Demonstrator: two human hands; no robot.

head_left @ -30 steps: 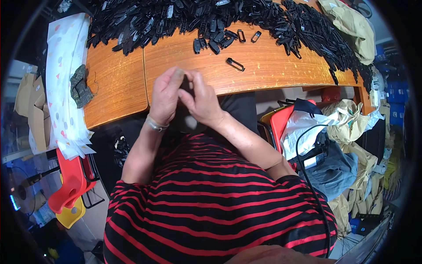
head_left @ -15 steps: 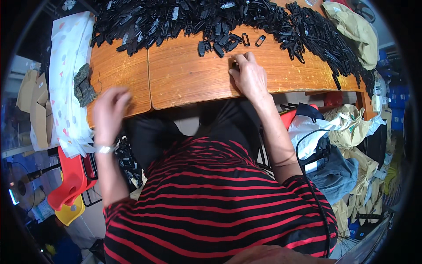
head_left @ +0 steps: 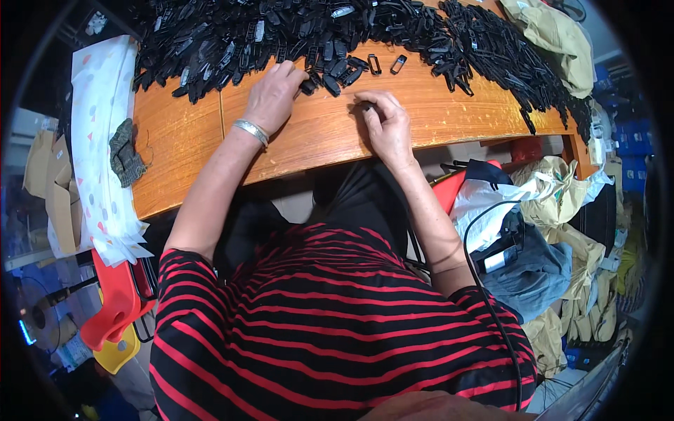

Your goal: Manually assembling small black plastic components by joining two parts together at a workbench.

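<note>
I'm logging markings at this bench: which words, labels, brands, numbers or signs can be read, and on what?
No text can be read clearly.
White patch by the grey-blue cloth: any print is too small.
Blue containers: pale marks, too small and blurred.
Black plastic parts: no legible lettering.
White sheet: coloured shapes, no readable words.

Black piece (head_left: 307,87) at left grip (head_left: 272,95); dark piece (head_left: 366,105), part-hidden, in right grip (head_left: 390,128)
</note>
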